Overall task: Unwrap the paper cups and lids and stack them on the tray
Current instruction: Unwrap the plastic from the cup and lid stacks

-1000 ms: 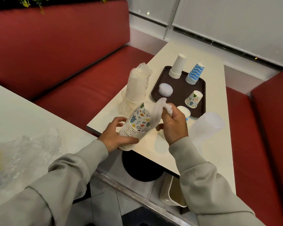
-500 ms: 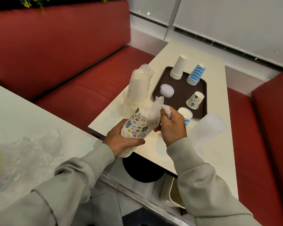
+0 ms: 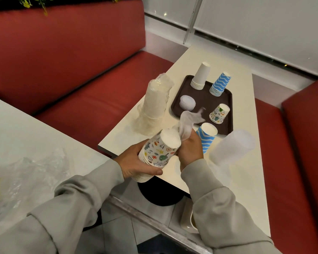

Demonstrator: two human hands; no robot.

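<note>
The left hand (image 3: 136, 165) grips the stack of printed paper cups (image 3: 160, 150), probably light and crushable, low near its rims, while the right hand (image 3: 188, 153) just beside pinches the flimsy, slippery-looking plastic wrap (image 3: 187, 123) bunched above it.

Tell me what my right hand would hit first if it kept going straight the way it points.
Probably the white lids on the brown tray, beyond the plastic wrap your right hand pinches. Depth is unclear; it might pass above them.
</note>
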